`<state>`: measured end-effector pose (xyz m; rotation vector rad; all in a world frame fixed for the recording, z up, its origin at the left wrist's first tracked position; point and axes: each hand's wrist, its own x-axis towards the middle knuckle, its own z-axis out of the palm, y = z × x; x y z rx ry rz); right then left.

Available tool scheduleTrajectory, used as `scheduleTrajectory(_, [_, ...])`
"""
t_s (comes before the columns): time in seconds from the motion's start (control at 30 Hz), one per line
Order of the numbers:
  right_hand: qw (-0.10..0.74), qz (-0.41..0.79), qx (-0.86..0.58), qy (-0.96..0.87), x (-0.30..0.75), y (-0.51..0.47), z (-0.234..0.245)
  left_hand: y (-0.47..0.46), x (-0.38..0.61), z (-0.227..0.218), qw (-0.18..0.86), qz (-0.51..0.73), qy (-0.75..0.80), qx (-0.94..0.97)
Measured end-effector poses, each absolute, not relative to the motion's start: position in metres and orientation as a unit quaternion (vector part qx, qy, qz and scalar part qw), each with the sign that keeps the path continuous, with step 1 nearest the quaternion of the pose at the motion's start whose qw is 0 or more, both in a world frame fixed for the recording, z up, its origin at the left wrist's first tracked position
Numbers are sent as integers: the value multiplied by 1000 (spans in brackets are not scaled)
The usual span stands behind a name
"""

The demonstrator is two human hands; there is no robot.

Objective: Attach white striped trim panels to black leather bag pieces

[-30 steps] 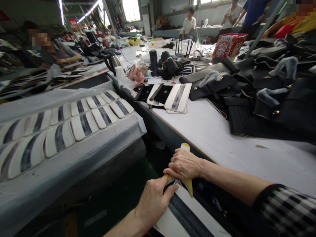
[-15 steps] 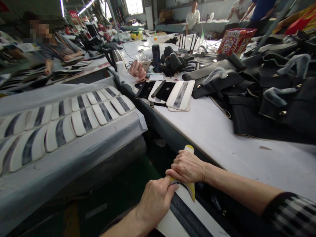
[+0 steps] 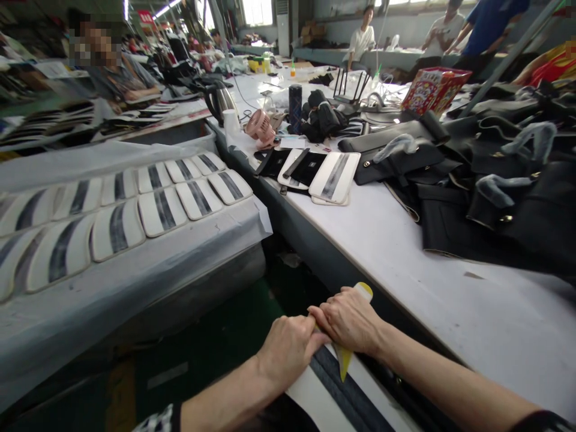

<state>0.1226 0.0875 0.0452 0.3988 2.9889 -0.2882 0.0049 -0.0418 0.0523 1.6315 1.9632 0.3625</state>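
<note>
Close together near the bottom centre, both my hands work at the far end of a long white panel [image 3: 308,393] with a dark lengthwise band [image 3: 348,393]. My left hand [image 3: 290,348] is closed, thumb and fingers pinching that end. Fingers curled, my right hand [image 3: 353,321] grips a yellow-and-white strip [image 3: 344,363]. One rounded end sticks out above the fist and a pointed yellow part hangs below, over the panel. The middle of the strip is hidden in the hand, and its exact kind cannot be made out.
Left, a covered table [image 3: 216,246] bears rows of similar white panels [image 3: 162,210]. On the right, a white worktable [image 3: 382,240] holds stacked panels [image 3: 335,177], black bags [image 3: 477,228], a pink fan [image 3: 261,126] and a kettle [image 3: 220,102]. Other people stand or sit farther back.
The view has shifted slightly. My right hand has moved a little right and down with the strip, whose rounded end shows more. My left hand stays at the panel's end.
</note>
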Motion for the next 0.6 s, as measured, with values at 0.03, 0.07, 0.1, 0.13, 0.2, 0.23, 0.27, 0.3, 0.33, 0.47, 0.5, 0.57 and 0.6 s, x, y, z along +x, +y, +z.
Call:
scheduleTrajectory(0.03, [60, -90, 154, 982, 124, 82, 46, -43, 3, 54, 288, 149, 729, 603])
scheduleTrajectory(0.07, [62, -85, 177, 979, 126, 76, 47, -43, 2, 54, 305, 173, 724, 594])
scheduleTrajectory(0.1, [62, -81, 196, 975, 127, 71, 47, -44, 0, 55, 328, 207, 716, 581])
scheduleTrajectory(0.13, [61, -79, 213, 972, 129, 66, 48, -45, -1, 54, 359, 250, 702, 562])
scheduleTrajectory(0.2, [59, -73, 243, 966, 134, 60, 49, -47, -4, 49, 441, 343, 655, 509])
scheduleTrajectory(0.23, [60, -68, 256, 962, 136, 58, 49, -47, -5, 45, 486, 386, 624, 474])
scheduleTrajectory(0.27, [63, -63, 267, 960, 139, 56, 50, -47, -6, 41, 528, 424, 595, 433])
scheduleTrajectory(0.3, [70, -58, 274, 957, 142, 55, 50, -47, -7, 37, 562, 452, 573, 389])
scheduleTrajectory(0.33, [76, -51, 280, 955, 145, 55, 51, -47, -9, 33, 587, 473, 558, 347])
scheduleTrajectory(0.47, [103, -29, 296, 949, 157, 53, 52, -40, -14, 28, 628, 467, 561, 271])
scheduleTrajectory(0.5, [106, -25, 299, 948, 159, 53, 52, -37, -14, 28, 631, 451, 568, 275])
scheduleTrajectory(0.57, [110, -22, 300, 947, 162, 52, 52, -30, -15, 30, 631, 425, 583, 284])
scheduleTrajectory(0.6, [109, -23, 300, 948, 162, 51, 52, -27, -14, 31, 628, 418, 590, 286])
